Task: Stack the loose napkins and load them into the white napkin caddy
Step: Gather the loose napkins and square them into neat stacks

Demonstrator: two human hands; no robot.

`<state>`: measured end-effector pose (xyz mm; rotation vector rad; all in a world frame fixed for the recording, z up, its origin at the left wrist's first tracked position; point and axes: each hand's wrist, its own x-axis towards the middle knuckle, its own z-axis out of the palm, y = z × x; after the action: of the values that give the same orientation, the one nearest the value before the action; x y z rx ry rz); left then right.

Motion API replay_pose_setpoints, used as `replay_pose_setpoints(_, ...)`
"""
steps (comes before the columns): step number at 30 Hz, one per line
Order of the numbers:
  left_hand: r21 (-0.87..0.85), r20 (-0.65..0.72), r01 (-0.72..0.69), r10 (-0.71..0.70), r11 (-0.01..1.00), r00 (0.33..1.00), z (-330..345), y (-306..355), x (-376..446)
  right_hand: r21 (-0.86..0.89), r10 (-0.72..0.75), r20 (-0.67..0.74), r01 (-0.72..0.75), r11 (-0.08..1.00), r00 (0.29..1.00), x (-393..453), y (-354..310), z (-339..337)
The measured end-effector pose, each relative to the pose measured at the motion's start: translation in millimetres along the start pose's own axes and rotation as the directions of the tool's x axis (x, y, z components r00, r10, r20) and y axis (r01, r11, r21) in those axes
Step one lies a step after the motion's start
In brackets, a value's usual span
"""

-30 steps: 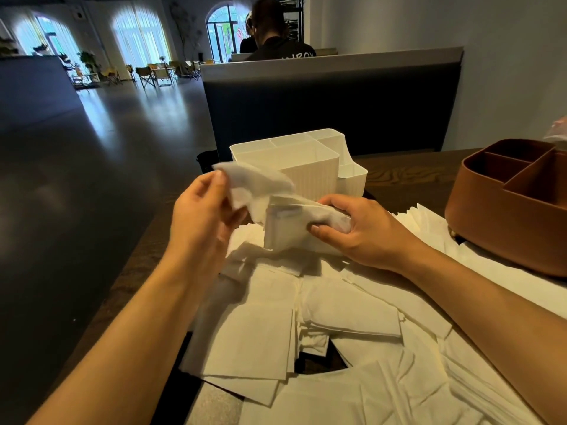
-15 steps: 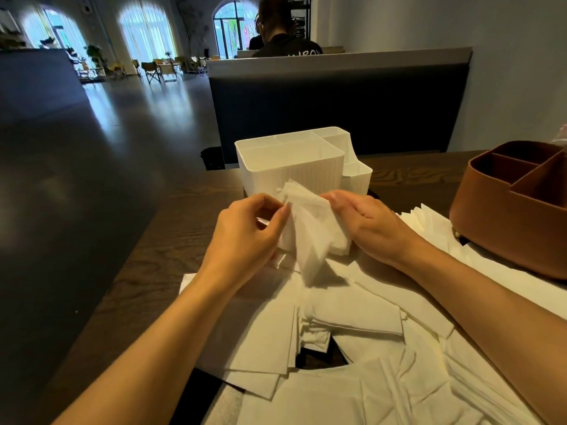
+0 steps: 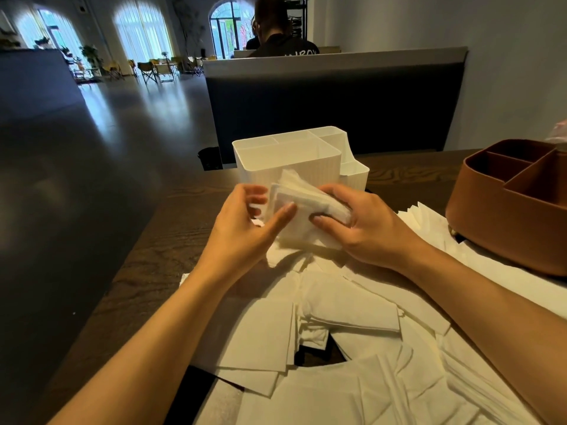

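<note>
Head view looks down over both forearms to a dark wooden table (image 3: 147, 240) strewn with loose napkins (image 3: 337, 305). The right hand (image 3: 365, 225) grasps a small stack of napkins (image 3: 303, 207), thumb curled over its near face and fingers wrapped behind its right end, so the stack sits tilted, its layered edges fanned toward the upper left. The left hand (image 3: 242, 222) meets the stack from the other side: its thumb lies flat against the near face beside the right thumb, while its fingers curl behind the stack's left edge, so it too holds the bundle. The stack is lifted off the table, just above the far end of the loose pile and directly in front of the white napkin caddy (image 3: 276, 167), overlapping its ribbed front wall in the view; whether paper touches the wall cannot be told. The caddy stands upright on the table, its large front compartment nearest the hands and smaller compartments behind and to the right. The remaining napkins lie flat and overlapping across the near and right part of the table, some creased. A brown divided caddy (image 3: 506, 216) sits on napkins at the right edge. Beyond a dark partition (image 3: 337, 102), a person (image 3: 282, 35) sits facing away.
</note>
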<state>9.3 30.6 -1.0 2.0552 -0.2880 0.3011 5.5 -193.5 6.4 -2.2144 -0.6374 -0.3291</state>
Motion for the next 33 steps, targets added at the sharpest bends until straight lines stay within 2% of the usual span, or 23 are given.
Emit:
replay_pose_setpoints(3,-0.159,0.126,-0.026,0.046,0.987,0.991,-6,1,-1,0.038,-0.08,-0.01,0.08,0.996,0.997,0,-5,-5)
replay_pose_setpoints(5,-0.224,0.196,-0.003,0.048,0.975,0.979,-9,2,-2,0.037,-0.037,0.047,0.035,0.999,0.998,-1,-4,-2)
replay_pose_setpoints(8,-0.174,0.251,0.002,0.043,0.985,0.967,-8,3,-5,-0.026,0.058,0.12,-0.055,0.998,0.991,-2,2,2)
replay_pose_setpoints(12,-0.222,0.287,0.019,0.047,0.975,0.957,-8,6,-9,0.017,0.051,0.094,-0.053,0.998,0.994,-1,1,0)
replay_pose_setpoints(16,-0.2,0.357,-0.042,0.113,0.979,0.927,-5,11,-9,0.05,0.05,0.099,-0.056,0.997,0.994,-1,-8,10)
replay_pose_setpoints(18,-0.145,0.337,-0.125,0.168,0.981,0.927,-3,11,-9,-0.046,0.028,0.063,-0.025,0.999,0.998,0,-6,11)
replay_pose_setpoints(21,0.143,0.257,-0.326,0.283,0.934,0.924,-2,6,-8,-0.175,0.023,0.07,-0.01,0.985,0.997,-2,-3,8)
replay_pose_setpoints(25,0.141,0.197,-0.352,0.322,0.925,0.926,-3,8,-8,-0.203,0.035,0.096,-0.015,0.979,0.995,-5,-9,7)
replay_pose_setpoints(28,0.163,0.203,-0.338,0.304,0.927,0.931,-2,7,-9,-0.277,0.088,0.16,-0.041,0.96,0.983,-6,-12,6)
replay_pose_setpoints(30,0.168,0.223,-0.299,0.26,0.939,0.94,-3,4,-9,-0.276,0.065,0.141,-0.024,0.961,0.988,-7,-11,4)
replay_pose_setpoints(33,0.106,0.182,-0.266,0.244,0.958,0.952,-3,4,-6,-0.225,0.017,0.085,0.003,0.974,0.996,-5,-8,2)
